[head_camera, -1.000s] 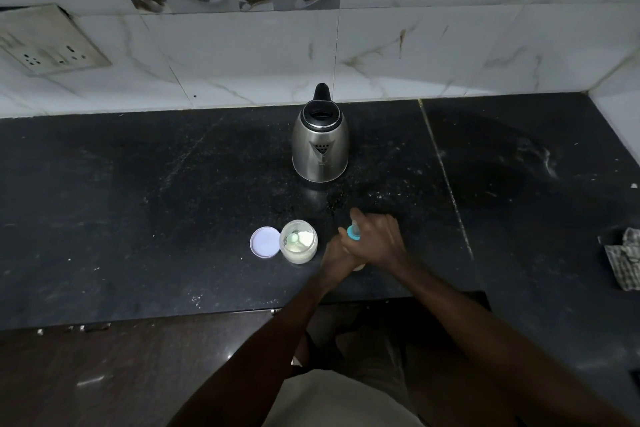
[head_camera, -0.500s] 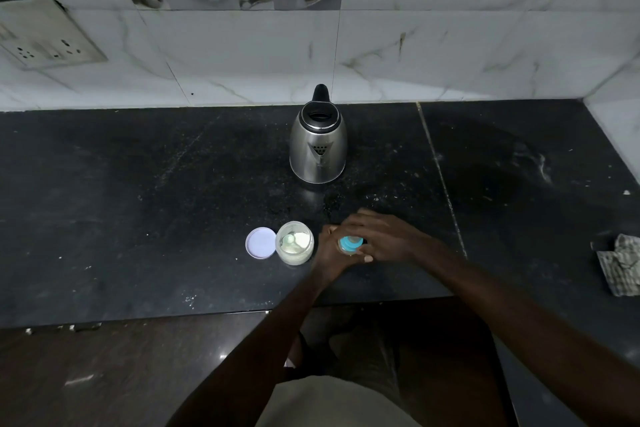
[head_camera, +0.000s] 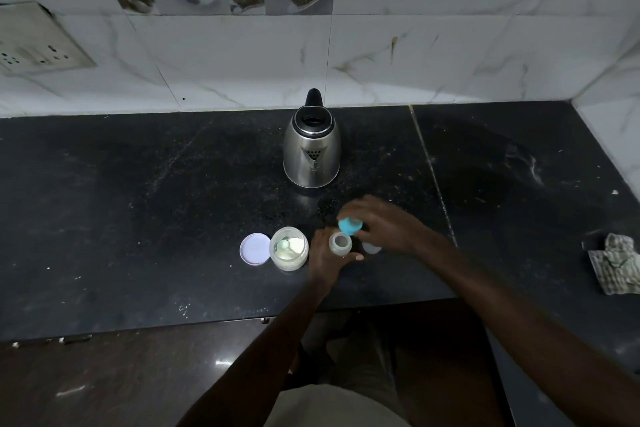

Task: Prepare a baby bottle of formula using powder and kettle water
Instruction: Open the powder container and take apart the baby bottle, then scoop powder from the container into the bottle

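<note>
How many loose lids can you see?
2: round white lid left of the clear powder jar; blue cap in the right hand. Pale shape beneath it may be another.

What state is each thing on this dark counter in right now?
Small clear baby bottle: upright, mouth open, held by left hand.
Blue bottle cap: off the bottle, gripped by right hand.
Clear powder jar: open, powder inside.
Pale round lid: off, flat beside the jar.
Steel kettle: upright, untouched.
Checked cloth: crumpled.
</note>
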